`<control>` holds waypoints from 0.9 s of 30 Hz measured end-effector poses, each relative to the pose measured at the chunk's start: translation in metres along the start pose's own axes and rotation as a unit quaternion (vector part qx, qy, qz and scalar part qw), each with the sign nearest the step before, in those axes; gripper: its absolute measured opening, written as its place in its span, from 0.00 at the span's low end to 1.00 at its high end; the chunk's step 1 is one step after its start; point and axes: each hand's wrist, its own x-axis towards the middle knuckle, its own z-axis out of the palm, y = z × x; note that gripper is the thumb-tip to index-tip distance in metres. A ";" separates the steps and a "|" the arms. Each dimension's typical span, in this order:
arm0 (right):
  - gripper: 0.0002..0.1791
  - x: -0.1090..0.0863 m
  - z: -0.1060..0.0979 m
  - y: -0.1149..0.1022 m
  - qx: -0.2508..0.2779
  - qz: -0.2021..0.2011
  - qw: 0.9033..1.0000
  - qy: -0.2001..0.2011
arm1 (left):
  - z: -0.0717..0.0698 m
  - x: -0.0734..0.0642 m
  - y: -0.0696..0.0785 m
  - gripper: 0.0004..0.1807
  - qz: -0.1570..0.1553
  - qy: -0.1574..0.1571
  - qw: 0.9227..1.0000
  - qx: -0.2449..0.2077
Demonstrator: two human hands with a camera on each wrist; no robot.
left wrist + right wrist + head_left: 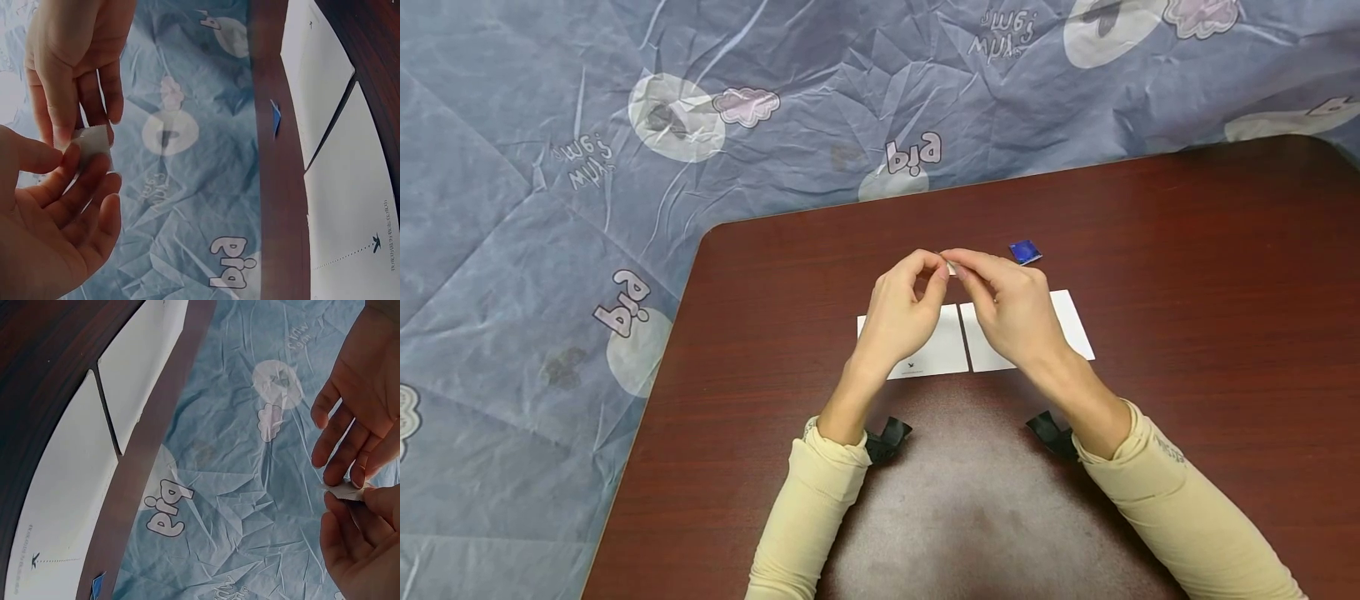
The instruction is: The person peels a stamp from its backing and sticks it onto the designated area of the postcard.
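In the head view both hands are raised over two white cards and meet at the fingertips. Between them is a small white piece, thin and pale, largely covered by fingers. My left hand pinches its left side with thumb and index finger. My right hand pinches the other side in the same way. Seen from the left wrist, the white piece looks like a small square with a slightly ragged upper edge. The right wrist view shows the white piece nearly edge-on; its exact kind cannot be told.
Under the hands lie a left white card with a small bird print and a right white card, a narrow gap between them. A small blue square packet lies beyond the right card. A patterned blue cloth hangs behind the brown table.
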 end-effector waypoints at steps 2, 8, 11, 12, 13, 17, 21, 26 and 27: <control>0.10 0.000 0.000 0.000 0.006 0.007 1.000 0.005 | 0.001 0.000 0.000 0.07 0.003 -0.004 1.000 -0.005; 0.10 -0.002 0.001 -0.003 0.022 0.037 0.999 0.012 | 0.002 -0.002 0.003 0.06 -0.004 0.004 1.000 -0.003; 0.10 -0.002 0.001 -0.005 0.024 0.049 0.998 0.009 | 0.003 -0.002 0.003 0.06 -0.010 0.007 1.000 0.003; 0.10 -0.002 0.001 -0.005 0.024 0.051 0.998 0.009 | 0.003 -0.002 0.003 0.06 -0.007 0.007 1.000 0.004; 0.10 -0.002 0.000 -0.006 0.025 0.054 0.998 0.010 | 0.003 -0.002 0.002 0.06 -0.003 0.007 1.000 0.004; 0.10 -0.002 -0.001 -0.007 0.033 0.069 0.997 0.012 | 0.003 -0.001 0.001 0.05 0.018 0.001 1.000 0.005; 0.11 -0.001 -0.002 -0.007 0.049 0.097 0.994 0.010 | 0.003 -0.001 0.000 0.05 0.032 0.000 0.999 0.012; 0.11 0.000 -0.001 -0.007 0.071 0.134 0.988 0.006 | 0.003 0.000 0.000 0.05 0.039 0.002 0.999 0.012; 0.11 0.000 -0.001 -0.007 0.075 0.140 0.987 0.005 | 0.003 0.000 0.000 0.05 0.039 0.002 0.999 0.011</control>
